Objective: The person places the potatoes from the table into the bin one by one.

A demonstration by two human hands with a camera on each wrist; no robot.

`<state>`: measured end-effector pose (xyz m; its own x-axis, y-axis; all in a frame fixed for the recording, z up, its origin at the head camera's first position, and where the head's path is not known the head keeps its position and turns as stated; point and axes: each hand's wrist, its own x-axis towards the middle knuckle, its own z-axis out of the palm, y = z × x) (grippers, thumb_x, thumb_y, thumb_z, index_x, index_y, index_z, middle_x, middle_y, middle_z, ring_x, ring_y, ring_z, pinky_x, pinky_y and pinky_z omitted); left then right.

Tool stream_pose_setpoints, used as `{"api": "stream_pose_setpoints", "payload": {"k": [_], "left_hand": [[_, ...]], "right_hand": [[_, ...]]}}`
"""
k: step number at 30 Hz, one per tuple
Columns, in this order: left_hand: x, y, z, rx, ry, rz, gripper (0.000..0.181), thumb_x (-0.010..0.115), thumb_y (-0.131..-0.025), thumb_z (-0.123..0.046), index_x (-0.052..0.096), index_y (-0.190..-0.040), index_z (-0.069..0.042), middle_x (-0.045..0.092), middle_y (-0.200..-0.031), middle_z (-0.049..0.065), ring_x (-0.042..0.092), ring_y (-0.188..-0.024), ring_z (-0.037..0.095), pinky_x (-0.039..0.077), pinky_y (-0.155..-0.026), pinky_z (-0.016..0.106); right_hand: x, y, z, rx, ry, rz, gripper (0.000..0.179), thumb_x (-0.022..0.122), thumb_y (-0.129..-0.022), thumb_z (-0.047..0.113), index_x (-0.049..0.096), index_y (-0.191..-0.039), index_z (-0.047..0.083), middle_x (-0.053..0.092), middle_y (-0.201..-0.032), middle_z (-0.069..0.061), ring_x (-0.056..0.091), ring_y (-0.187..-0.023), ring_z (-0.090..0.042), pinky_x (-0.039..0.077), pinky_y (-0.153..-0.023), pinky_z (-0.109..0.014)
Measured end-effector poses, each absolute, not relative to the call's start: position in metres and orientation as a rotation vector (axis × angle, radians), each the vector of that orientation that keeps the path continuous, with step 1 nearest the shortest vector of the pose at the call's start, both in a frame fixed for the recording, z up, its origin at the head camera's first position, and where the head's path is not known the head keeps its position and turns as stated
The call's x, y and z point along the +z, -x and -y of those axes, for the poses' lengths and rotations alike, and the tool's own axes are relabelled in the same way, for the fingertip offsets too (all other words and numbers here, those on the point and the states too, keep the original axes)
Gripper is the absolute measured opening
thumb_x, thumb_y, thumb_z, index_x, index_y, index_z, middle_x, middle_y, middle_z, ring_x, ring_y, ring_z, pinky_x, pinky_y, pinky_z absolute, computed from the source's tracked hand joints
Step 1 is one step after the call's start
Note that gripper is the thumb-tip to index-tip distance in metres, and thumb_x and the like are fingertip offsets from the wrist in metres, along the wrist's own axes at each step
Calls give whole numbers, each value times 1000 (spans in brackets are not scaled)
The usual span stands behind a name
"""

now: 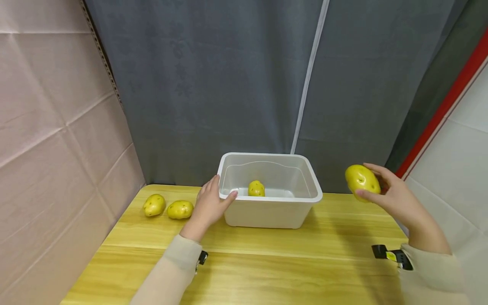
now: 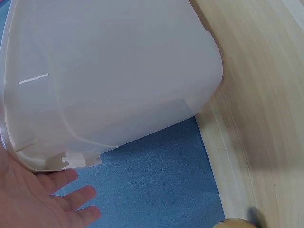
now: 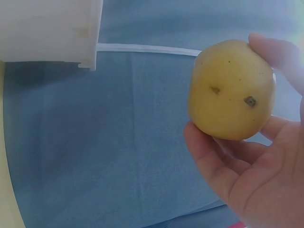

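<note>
My right hand [image 1: 396,197] holds a yellow potato [image 1: 362,182] up in the air, to the right of the bin, thumb on one side and fingers on the other. Dark eyes dot the potato [image 3: 232,90] in the right wrist view. At the left rim of a white plastic bin [image 1: 267,214] is my left hand [image 1: 211,201]. Its thumb lies over the rim, while the fingers [image 2: 78,197] stretch along the outside under it. Inside the bin rests one potato [image 1: 256,189]. Left of my left hand, two more potatoes lie on the table, one nearer [image 1: 180,209] and one farther left [image 1: 154,205].
The bin stands near the back of a wooden table [image 1: 274,271]. Behind it hangs a dark grey-blue curtain [image 1: 213,84] with a white strip [image 1: 310,76]. A pale cloth wall [image 1: 49,140] borders the left side, and a white panel [image 1: 457,169] the right.
</note>
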<state>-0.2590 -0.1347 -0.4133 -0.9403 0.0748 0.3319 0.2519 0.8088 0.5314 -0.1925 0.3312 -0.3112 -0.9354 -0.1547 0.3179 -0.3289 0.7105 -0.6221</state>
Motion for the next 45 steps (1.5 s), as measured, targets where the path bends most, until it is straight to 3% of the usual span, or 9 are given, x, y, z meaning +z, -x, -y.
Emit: {"api": "stream_pose_setpoints", "payload": {"k": [6, 15, 31, 39, 45], "left_hand": [[-412, 259, 134, -858, 246, 2707, 98, 48, -94, -69, 21, -157, 0, 27, -161, 20, 26, -146, 39, 19, -120, 55], [-410, 258, 133, -863, 239, 2721, 98, 49, -94, -68, 21, -157, 1, 26, -162, 20, 25, -147, 40, 18, -120, 55], [-412, 260, 135, -852, 246, 2716, 96, 49, -95, -68, 21, -158, 0, 26, -161, 20, 25, -147, 40, 19, -119, 55], [-411, 259, 136, -855, 251, 2707, 97, 49, -95, -68, 22, -157, 0, 27, -161, 20, 26, -146, 40, 19, -119, 55], [-411, 258, 136, -859, 248, 2718, 98, 48, -94, -69, 21, -158, 0, 26, -161, 20, 25, -147, 40, 18, -120, 56]], "right_hand": [[-307, 196, -328, 1033, -383, 2674, 78, 72, -94, 27, 29, -157, 9, 49, -136, -21, 51, -96, 2, 49, -71, -13], [-295, 205, -320, 1007, -355, 2686, 78, 72, -94, 30, 31, -157, 12, 48, -137, -21, 50, -101, -21, 49, -70, -15], [-281, 211, -310, 1008, -367, 2721, 80, 72, -94, 34, 29, -158, 13, 48, -137, -21, 50, -110, -31, 51, -69, -22], [-272, 217, -304, 998, -411, 2723, 80, 72, -93, 35, 30, -157, 12, 45, -143, -23, 50, -115, -37, 47, -72, -15], [-266, 221, -296, 985, -395, 2764, 82, 73, -92, 39, 30, -157, 14, 46, -141, -20, 49, -116, -36, 49, -81, -29]]}}
